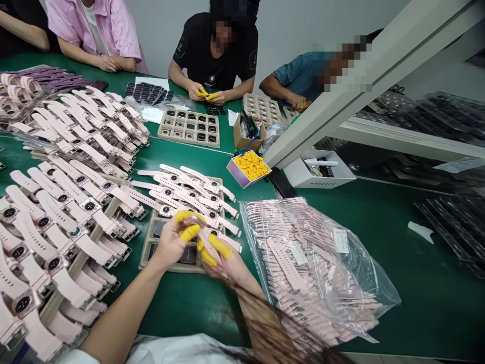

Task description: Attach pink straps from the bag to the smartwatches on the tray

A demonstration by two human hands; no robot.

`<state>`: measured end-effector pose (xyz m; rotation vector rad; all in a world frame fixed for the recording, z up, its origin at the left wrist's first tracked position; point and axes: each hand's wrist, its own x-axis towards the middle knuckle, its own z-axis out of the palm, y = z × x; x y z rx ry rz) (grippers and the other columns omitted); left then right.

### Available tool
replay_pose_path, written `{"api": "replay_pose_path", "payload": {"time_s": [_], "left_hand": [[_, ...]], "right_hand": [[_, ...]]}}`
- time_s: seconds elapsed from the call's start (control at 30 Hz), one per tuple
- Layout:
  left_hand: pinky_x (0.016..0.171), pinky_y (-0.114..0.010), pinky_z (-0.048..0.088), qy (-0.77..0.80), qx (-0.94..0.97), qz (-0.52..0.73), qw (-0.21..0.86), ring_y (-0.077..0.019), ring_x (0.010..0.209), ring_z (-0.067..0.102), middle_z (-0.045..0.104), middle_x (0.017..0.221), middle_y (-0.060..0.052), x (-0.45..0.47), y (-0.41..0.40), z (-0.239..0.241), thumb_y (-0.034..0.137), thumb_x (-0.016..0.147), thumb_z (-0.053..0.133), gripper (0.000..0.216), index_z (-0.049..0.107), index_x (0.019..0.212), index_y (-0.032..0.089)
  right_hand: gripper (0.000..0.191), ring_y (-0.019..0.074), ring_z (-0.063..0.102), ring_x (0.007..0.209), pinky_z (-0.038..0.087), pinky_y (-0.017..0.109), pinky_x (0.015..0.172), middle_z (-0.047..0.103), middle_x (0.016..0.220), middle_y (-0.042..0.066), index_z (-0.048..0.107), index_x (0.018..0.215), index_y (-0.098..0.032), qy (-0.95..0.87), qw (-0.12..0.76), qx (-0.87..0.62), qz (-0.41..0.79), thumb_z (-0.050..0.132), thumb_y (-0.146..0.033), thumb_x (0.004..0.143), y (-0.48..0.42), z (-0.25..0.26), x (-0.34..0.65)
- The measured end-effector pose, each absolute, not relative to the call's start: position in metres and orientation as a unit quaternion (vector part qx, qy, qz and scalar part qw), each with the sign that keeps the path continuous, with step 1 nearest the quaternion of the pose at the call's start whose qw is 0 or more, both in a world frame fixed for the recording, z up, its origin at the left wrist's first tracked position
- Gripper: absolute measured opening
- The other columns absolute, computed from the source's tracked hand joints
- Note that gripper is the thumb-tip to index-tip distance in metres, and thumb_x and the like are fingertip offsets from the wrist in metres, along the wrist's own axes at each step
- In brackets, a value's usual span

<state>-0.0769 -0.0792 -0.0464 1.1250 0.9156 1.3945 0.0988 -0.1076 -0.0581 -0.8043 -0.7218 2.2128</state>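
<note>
My left hand (171,241), with yellow finger cots on its fingertips, is closed on a smartwatch case (194,220). In my right hand (226,259), which also wears yellow finger cots, a pink watch strap (204,237) is pinched against that case; whether the two are joined I cannot tell. Below my hands lies a beige compartment tray (145,257) with dark watch cases in its near pockets. Pink-strapped watches (192,196) lie face down across the tray's far part. Right of my hands is a clear plastic bag (359,283) full of pink straps (286,265).
Stacked trays of pink-strapped watches (53,222) crowd the left. Ahead stand a box of yellow finger cots (250,166), a white box (318,172) and another watch tray (189,126). A slanted grey post (341,101) rises at right. Several people (217,55) sit opposite.
</note>
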Motion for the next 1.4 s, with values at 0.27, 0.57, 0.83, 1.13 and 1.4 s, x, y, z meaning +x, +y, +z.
{"api": "replay_pose_path", "payload": {"time_s": [0.27, 0.57, 0.83, 1.13, 1.4], "left_hand": [[0.056, -0.027, 0.061, 0.444, 0.303, 0.681, 0.498, -0.0167, 0.065, 0.074, 0.078, 0.102, -0.007, -0.095, -0.064, -0.042, 0.043, 0.083, 0.082, 0.040, 0.059, 0.105, 0.020], [0.114, -0.043, 0.051, 0.364, 0.698, 0.408, 0.463, -0.0258, 0.129, 0.063, 0.066, 0.139, -0.011, -0.070, -0.088, -0.052, 0.013, 0.093, 0.052, 0.047, 0.067, 0.135, 0.023], [0.116, -0.043, 0.050, 0.378, 0.729, 0.385, 0.421, -0.0246, 0.129, 0.062, 0.063, 0.140, -0.014, -0.073, -0.089, -0.052, 0.018, 0.103, 0.041, 0.045, 0.058, 0.144, 0.022], [0.122, -0.049, 0.042, 0.373, 0.739, 0.332, 0.452, -0.0292, 0.141, 0.051, 0.054, 0.151, -0.014, -0.082, -0.093, -0.054, 0.033, 0.106, 0.042, 0.048, 0.050, 0.152, 0.024], [0.113, -0.044, 0.050, 0.364, 0.766, 0.338, 0.408, -0.0266, 0.129, 0.058, 0.061, 0.137, -0.013, -0.078, -0.091, -0.045, 0.026, 0.105, 0.039, 0.044, 0.052, 0.147, 0.023]], "right_hand": [[0.035, 0.0052, 0.033, 0.044, 0.028, 0.017, 0.040, 0.055, 0.066, -0.008, 0.056, 0.093, -0.022, -0.372, 0.363, -0.403, 0.753, 0.077, -0.048, 0.087, -0.102, -0.047, 0.114], [0.029, 0.0096, 0.045, 0.037, 0.032, 0.020, 0.038, 0.058, 0.054, -0.005, 0.060, 0.088, -0.020, -0.377, 0.365, -0.359, 0.772, 0.067, -0.046, 0.095, -0.112, -0.060, 0.104], [0.023, 0.0075, 0.032, 0.037, 0.028, 0.020, 0.037, 0.050, 0.052, -0.007, 0.060, 0.084, -0.019, -0.307, 0.436, -0.348, 0.771, 0.068, -0.037, 0.095, -0.109, -0.065, 0.099], [0.029, 0.0060, 0.022, 0.038, 0.020, 0.021, 0.038, 0.042, 0.049, -0.009, 0.055, 0.078, -0.020, -0.259, 0.434, -0.345, 0.791, 0.074, -0.039, 0.091, -0.107, -0.054, 0.100], [0.028, 0.0053, 0.020, 0.037, 0.015, 0.020, 0.036, 0.041, 0.047, -0.010, 0.055, 0.077, -0.020, -0.247, 0.414, -0.328, 0.813, 0.075, -0.036, 0.088, -0.104, -0.050, 0.104]]}}
